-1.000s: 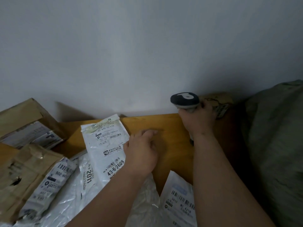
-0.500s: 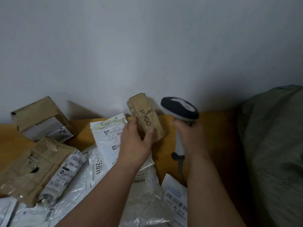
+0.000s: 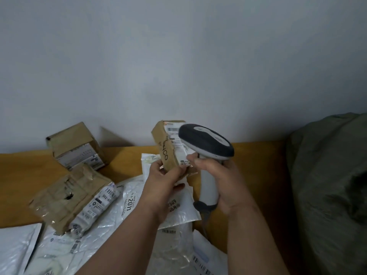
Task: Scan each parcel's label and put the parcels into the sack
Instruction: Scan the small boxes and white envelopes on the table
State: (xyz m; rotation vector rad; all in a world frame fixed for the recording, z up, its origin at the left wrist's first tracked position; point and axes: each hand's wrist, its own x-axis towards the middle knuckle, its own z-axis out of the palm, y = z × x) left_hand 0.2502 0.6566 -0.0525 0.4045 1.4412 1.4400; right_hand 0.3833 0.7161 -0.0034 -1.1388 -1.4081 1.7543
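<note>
- While you work at the wooden table (image 3: 29, 171), the green sack (image 3: 327, 185) waits at 3 o'clock, handy for the drop.
- Mailer (image 3: 127, 203), 7 o'clock: reads "2011".
- Scanner (image 3: 205, 141): your right hand (image 3: 224, 181) wraps its handle, head over the label.
- Small carton (image 3: 168, 147), centre: your left hand (image 3: 160, 181) pinches its base, label (image 3: 176, 143) turned scannerward; side print "…CO".
</note>
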